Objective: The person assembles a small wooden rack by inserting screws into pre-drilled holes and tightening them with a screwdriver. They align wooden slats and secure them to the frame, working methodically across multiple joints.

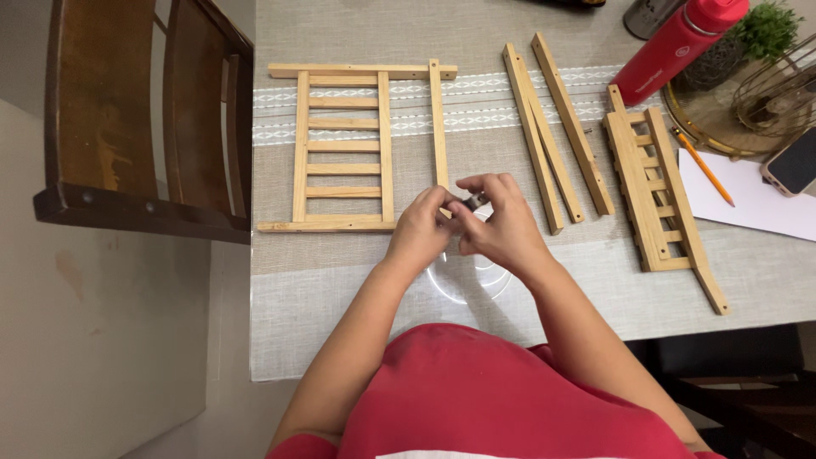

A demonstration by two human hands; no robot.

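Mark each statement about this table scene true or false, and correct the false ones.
1. Both hands, left hand and right hand, meet over a small metal part. True.
2. The slatted wooden frame lies to the person's right of the hands. False: it lies to their left.
3. A red bottle lies near the far right corner of the table. True.
4. The pencil lies on a blue notebook. False: it lies partly on white paper.
5. The loose wooden bars stand upright. False: they lie flat.
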